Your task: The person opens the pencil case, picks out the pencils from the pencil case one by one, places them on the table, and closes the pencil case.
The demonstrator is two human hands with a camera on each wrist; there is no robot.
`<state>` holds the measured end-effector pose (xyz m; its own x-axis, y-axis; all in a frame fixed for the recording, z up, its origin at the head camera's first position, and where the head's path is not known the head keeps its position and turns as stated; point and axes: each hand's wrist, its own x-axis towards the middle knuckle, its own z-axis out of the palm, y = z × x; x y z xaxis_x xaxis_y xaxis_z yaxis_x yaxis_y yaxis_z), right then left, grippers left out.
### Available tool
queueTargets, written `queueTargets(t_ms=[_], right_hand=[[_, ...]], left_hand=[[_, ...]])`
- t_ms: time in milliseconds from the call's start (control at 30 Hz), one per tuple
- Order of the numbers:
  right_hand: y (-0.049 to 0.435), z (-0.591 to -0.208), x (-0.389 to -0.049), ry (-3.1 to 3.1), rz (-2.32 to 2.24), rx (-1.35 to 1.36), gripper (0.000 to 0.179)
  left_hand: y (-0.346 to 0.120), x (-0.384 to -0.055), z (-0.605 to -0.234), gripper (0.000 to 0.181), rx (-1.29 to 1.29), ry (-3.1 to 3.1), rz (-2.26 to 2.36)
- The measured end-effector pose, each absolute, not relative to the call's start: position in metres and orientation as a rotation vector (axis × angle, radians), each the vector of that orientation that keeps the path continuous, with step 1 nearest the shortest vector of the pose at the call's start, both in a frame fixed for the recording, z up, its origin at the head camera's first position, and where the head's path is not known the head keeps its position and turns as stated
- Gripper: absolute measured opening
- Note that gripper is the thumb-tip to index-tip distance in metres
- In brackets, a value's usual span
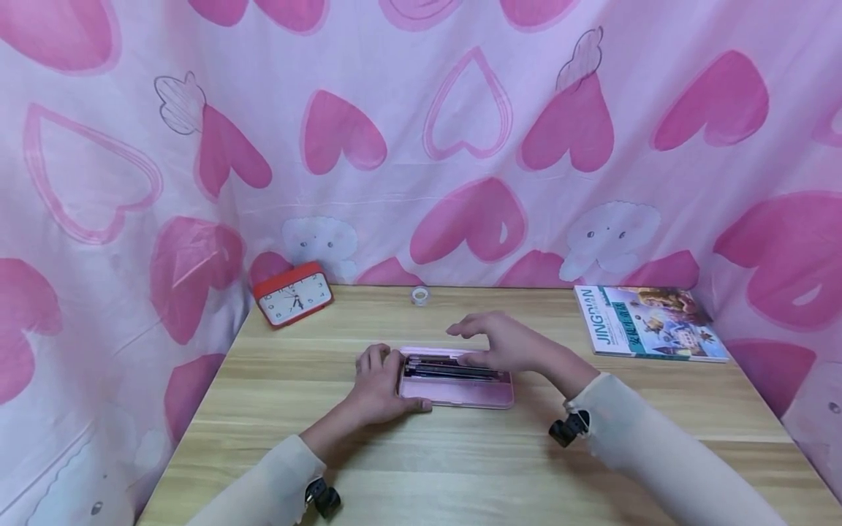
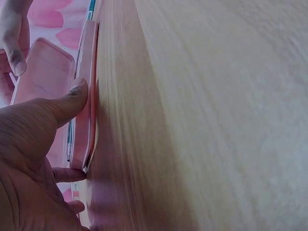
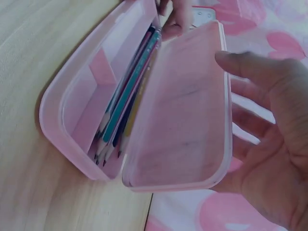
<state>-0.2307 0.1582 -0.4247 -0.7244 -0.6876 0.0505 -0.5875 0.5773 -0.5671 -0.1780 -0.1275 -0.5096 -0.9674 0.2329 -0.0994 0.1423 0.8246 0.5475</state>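
A pink pencil case [image 1: 460,394] lies on the wooden table with its hinged lid [image 3: 183,125] raised. Several pencils [image 3: 129,91], one teal and one yellow among them, lie inside along the hinge side, beside a compartment with a small divider [image 3: 102,66]. My left hand [image 1: 381,387] grips the case's left end, thumb on the front wall and fingers round the end. At the lid's free edge, my right hand [image 1: 503,342] holds on with the thumb at the inner rim and the other fingers behind, partly hidden by the lid.
A red clock [image 1: 296,298] stands at the back left. A small roll of tape [image 1: 419,295] lies near the table's back edge, and a magazine [image 1: 647,323] at the back right. Behind the table hangs a pink curtain [image 1: 395,197] with hearts.
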Motion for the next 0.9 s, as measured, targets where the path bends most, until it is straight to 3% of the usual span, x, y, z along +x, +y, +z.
queueTargets(t_ms=[233, 400, 567, 733, 900], right_hand=[[0.162, -0.426, -0.227, 2.872, -0.901, -0.802, 0.032], [0.164, -0.433, -0.223, 3.056, -0.886, -0.772, 0.016], [0.166, -0.437, -0.217, 3.218, -0.758, -0.840, 0.012], [0.170, -0.439, -0.213, 3.264, -0.598, -0.907, 0.032], [0.177, -0.444, -0.208, 3.261, -0.335, -0.976, 0.076]], left_hand=[[-0.126, -0.176, -0.507, 0.098, 0.250, 2.816, 0.797], [-0.126, -0.175, -0.507, 0.097, 0.254, 2.819, 0.799], [-0.126, -0.174, -0.507, 0.095, 0.248, 2.824, 0.801], [-0.126, -0.175, -0.508, 0.094, 0.280, 2.842, 0.788], [-0.128, -0.176, -0.509, 0.098, 0.315, 2.865, 0.737]])
